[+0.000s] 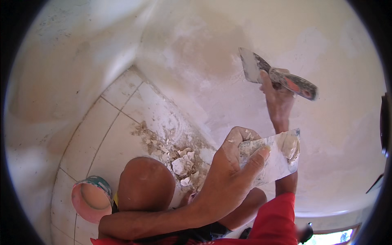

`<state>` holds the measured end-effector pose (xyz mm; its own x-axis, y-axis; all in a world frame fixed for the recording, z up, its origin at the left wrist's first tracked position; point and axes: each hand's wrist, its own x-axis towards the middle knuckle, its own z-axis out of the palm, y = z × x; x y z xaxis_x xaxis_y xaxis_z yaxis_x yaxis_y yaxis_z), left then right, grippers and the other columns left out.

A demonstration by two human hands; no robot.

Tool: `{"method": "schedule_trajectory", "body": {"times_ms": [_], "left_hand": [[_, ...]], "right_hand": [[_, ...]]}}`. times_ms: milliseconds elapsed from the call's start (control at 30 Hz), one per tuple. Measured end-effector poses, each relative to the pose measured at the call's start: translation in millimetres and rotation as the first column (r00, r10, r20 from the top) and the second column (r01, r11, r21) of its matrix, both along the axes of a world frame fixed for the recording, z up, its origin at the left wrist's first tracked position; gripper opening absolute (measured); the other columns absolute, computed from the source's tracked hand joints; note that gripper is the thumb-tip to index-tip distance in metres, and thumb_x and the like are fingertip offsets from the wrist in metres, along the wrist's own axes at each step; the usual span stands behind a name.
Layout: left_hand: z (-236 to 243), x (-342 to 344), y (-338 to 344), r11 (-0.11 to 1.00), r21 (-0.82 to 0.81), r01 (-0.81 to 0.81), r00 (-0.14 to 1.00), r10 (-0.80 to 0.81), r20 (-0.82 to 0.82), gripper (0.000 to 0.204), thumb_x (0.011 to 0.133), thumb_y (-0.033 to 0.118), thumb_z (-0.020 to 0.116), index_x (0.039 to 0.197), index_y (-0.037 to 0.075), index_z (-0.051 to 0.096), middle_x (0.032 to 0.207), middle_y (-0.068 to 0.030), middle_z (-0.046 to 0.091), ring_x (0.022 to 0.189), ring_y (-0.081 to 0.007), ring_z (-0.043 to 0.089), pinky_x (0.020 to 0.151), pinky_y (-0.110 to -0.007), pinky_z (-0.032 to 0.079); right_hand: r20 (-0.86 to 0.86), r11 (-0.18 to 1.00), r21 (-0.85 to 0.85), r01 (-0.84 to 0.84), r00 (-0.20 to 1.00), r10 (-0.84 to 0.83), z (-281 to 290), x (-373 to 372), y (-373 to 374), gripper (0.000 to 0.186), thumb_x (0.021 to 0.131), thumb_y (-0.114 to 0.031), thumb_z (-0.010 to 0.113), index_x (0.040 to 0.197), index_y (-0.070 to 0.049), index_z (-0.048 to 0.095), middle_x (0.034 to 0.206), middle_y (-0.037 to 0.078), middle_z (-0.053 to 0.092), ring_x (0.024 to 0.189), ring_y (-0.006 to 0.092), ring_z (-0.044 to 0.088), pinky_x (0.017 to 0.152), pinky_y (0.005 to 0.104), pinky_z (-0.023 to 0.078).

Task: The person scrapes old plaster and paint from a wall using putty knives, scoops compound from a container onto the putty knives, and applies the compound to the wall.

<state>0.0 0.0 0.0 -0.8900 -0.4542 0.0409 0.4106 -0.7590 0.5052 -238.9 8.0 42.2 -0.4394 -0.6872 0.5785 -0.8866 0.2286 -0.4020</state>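
Note:
My left hand point(230, 171) grips a flat, scuffed metal blade point(269, 165) crosswise, thumb over its face, with a lump of pale filler point(290, 147) near its right end. Farther up, my right hand point(279, 100) is closed round a putty knife point(298, 85) with a dark, orange-marked handle. Its stained blade is at the pale, patchily coated wall point(212, 61); whether it touches is hard to tell. My right arm, in a red sleeve, passes behind the metal blade.
Broken plaster pieces point(183, 163) lie on the white tiled floor point(106, 130) by the wall's corner. A pink bucket point(85, 204) stands left of my bent bare knee point(145, 183). A person's head point(304, 233) shows at the lower right, near a bright opening point(335, 237).

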Motion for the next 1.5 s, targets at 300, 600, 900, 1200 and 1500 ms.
{"method": "schedule_trajectory", "body": {"times_ms": [300,600,900,1200,1500], "left_hand": [[1,-2,0,0.996,-0.076,-0.041,0.997,0.046,0.067,0.026,0.098,0.021,0.057,0.107,-0.002,0.048,0.085,-0.0044,0.056,0.079,-0.0066,0.051,0.069,-0.023,0.044],[4,-4,1,0.989,0.14,-0.053,0.997,0.044,0.07,0.027,0.095,0.017,0.063,0.11,0.001,0.048,0.09,-0.0044,0.06,0.077,-0.0053,0.056,0.066,-0.021,0.048],[0,-11,4,0.986,0.059,-0.154,0.987,0.151,0.057,0.028,0.095,0.018,0.064,0.11,0.001,0.048,0.088,-0.0046,0.059,0.075,-0.0054,0.057,0.063,-0.022,0.049],[2,-13,6,0.988,0.053,-0.143,0.988,0.14,0.058,0.025,0.095,0.016,0.063,0.11,0.001,0.049,0.088,-0.0041,0.06,0.074,-0.0052,0.056,0.063,-0.022,0.048],[1,-8,1,0.991,0.023,-0.131,0.989,0.129,0.076,0.026,0.095,0.018,0.064,0.109,0.001,0.049,0.088,-0.0033,0.059,0.078,-0.0039,0.055,0.068,-0.02,0.046]], "right_hand": [[0.066,0.911,-0.41,-0.042,0.995,0.076,0,12,-37,0.019,0.089,-0.014,0.069,0.095,0.001,0.058,0.067,0.004,0.062,0.06,0.0078,0.055,0.059,0.0222,0.044],[0.047,0.813,-0.529,-0.243,0.948,0.313,-8,12,-81,0.031,0.09,-0.008,0.065,0.116,0.005,0.053,0.084,0.009,0.065,0.064,0.0107,0.063,0.059,0.0246,0.052],[0.178,0.912,-0.409,-0.028,0.978,0.109,-35,2,-75,0.025,0.094,-0.019,0.064,0.099,0.003,0.052,0.078,0.009,0.066,0.068,0.0125,0.065,0.061,0.0261,0.052],[0.121,0.917,-0.387,0.091,0.992,-0.047,-47,-9,-18,0.023,0.092,-0.02,0.066,0.089,0.002,0.06,0.08,0.01,0.069,0.057,0.0094,0.057,0.054,0.0237,0.044],[0.033,0.85,-0.496,0.177,0.982,-0.185,-5,-4,43,0.023,0.09,-0.018,0.07,0.091,0.002,0.058,0.08,0.011,0.068,0.057,0.0134,0.061,0.052,0.0244,0.046]]}}
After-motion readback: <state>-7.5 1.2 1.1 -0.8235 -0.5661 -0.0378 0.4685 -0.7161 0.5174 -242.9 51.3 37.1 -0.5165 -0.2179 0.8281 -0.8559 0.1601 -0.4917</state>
